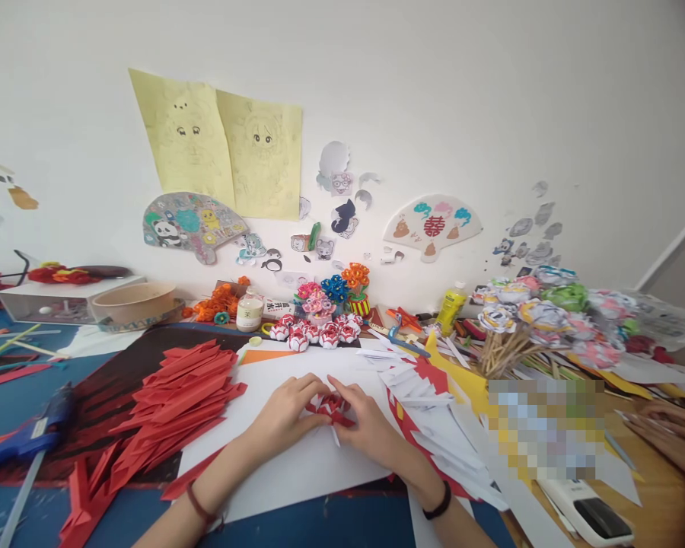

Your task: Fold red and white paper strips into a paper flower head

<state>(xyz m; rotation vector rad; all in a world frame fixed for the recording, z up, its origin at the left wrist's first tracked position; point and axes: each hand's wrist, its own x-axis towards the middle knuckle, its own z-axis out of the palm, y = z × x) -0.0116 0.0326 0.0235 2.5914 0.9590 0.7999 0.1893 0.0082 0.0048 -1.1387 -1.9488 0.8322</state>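
My left hand [284, 415] and my right hand [367, 426] meet over a white sheet [297, 468] at the table's middle. Both pinch a small red and white folded paper piece [329, 405] between their fingertips. A pile of red folded paper strips [180, 399] lies just left of my left hand. White folded strips [403, 377] lie in a heap to the right of my right hand. A row of finished red and white paper flowers [318, 333] stands beyond the sheet.
A blue glue gun [31, 434] lies at the left. A bowl [134, 301] and a clear box [51, 303] stand at the back left, a jar [250, 312] and glue bottle [450, 307] farther back. Paper flowers on sticks [540, 316] crowd the right. Another person's hand [670, 434] rests at the right edge.
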